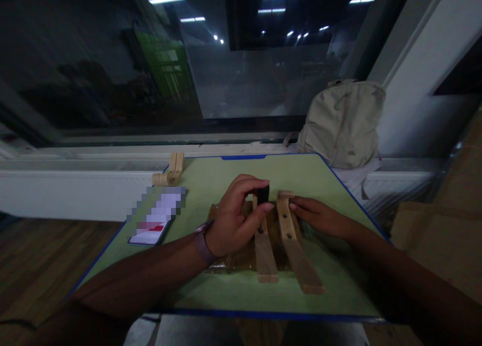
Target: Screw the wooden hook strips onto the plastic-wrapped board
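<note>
My left hand (pixel 237 213), with a watch on its wrist, grips the black handle of what looks like a screwdriver (pixel 263 195). The tool stands upright over a hole in the left angled wooden piece (pixel 266 258), which the hand partly covers. Beside it lies a second angled wooden piece (pixel 295 250) with two dark holes showing. The fingers of my right hand (pixel 320 214) are closed against the far right side of that second piece. Under both pieces is a brown, shiny plastic-wrapped pad (pixel 237 260).
On the green, blue-edged table (pixel 203 298), a phone (pixel 156 218) lies at the left. More joined wooden pieces (pixel 173 169) sit at the back left corner. A beige backpack (pixel 342 122) stands by the window, with a radiator (pixel 75 190) below. A cardboard box (pixel 422 230) is at the right.
</note>
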Available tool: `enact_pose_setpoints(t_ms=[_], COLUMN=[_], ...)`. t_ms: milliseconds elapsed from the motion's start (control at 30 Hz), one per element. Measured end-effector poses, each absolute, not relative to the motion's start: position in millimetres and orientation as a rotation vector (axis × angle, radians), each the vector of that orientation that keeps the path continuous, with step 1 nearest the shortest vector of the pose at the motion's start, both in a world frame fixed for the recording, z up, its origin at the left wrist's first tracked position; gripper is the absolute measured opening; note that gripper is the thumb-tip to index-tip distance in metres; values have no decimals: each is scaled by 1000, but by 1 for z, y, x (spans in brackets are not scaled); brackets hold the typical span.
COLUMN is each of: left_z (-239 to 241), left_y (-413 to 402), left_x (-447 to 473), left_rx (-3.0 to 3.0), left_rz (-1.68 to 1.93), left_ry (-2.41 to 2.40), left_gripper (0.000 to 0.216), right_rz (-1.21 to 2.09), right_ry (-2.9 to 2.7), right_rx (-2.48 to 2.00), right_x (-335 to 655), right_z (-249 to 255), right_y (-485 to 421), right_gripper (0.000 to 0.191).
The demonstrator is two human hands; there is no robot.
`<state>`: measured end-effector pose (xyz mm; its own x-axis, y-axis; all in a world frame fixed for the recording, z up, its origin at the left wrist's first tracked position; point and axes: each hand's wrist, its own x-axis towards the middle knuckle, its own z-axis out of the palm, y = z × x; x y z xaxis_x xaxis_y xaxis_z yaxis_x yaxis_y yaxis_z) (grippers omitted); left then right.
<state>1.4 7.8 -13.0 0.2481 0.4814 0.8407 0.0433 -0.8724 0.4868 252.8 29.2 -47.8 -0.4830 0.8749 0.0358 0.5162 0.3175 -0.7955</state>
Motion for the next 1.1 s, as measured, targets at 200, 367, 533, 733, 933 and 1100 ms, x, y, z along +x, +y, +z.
enact_pose_setpoints(t_ms=[200,367,533,733,933,1100], left_z=[-18,-15,-5,-12,-15,-11], left_y=[3,5,6,3,6,6], left_x=[5,5,5,5,4,3], left_rx=[2007,2074,2263,2101,2060,2123], left_rz=[1563,1580,1732,1612,1624,1676], left_ry=[510,502,557,597,527,556], left_gripper=[36,33,31,33,30,33], right_rz=[1011,1025,1049,1037,1034,1052], right_ry=[-2144,-2114,-2093,-2107,-2109,-2112], right_rx=[-1201,-1191,-1239,-1210,-1220,-1192], right_x=[254,255,254,254,253,253], right_z=[-48,-50,-47,-48,-46,-46], right_y=[30,32,30,30,28,29], right_gripper=[52,55,67,68,62,55])
